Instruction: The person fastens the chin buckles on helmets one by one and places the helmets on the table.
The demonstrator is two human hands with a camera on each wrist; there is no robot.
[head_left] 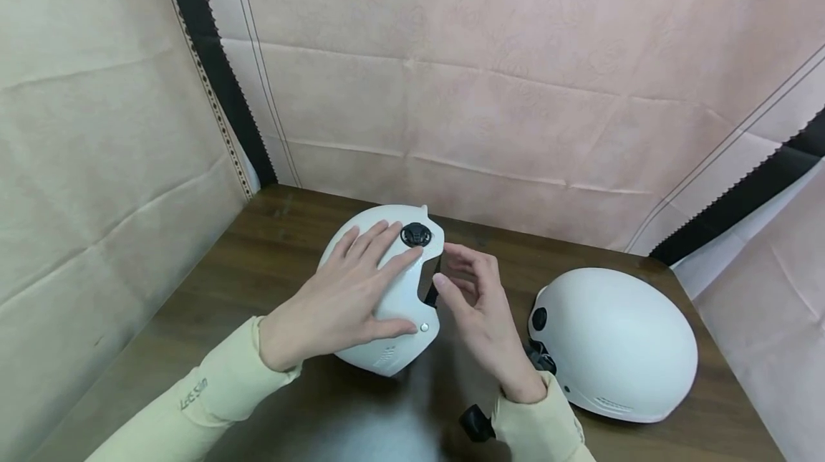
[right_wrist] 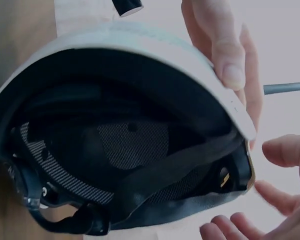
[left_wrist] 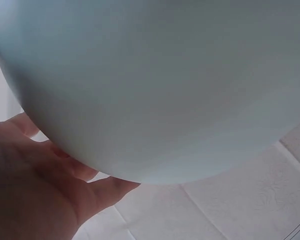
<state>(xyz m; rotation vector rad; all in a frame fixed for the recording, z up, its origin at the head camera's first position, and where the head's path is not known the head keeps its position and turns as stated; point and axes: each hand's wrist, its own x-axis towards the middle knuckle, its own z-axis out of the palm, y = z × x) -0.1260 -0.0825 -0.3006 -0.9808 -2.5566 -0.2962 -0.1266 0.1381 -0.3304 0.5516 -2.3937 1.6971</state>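
Head view shows a tilted white helmet (head_left: 380, 353) over the table (head_left: 303, 233), its hollow side turned toward the right hand (head_left: 480, 311). Across the helmet's shell, next to its black round piece (head_left: 415, 235), the left hand (head_left: 348, 297) lies with fingers spread and straight, resting rather than gripping. Beside the helmet's rim, the right hand's fingers are apart and loosely bent, gripping nothing; I cannot tell whether a fingertip touches. Dark straps (right_wrist: 170, 172) cross the helmet's opening. Right of that helmet, well apart, sits a second helmet (head_left: 619, 340).
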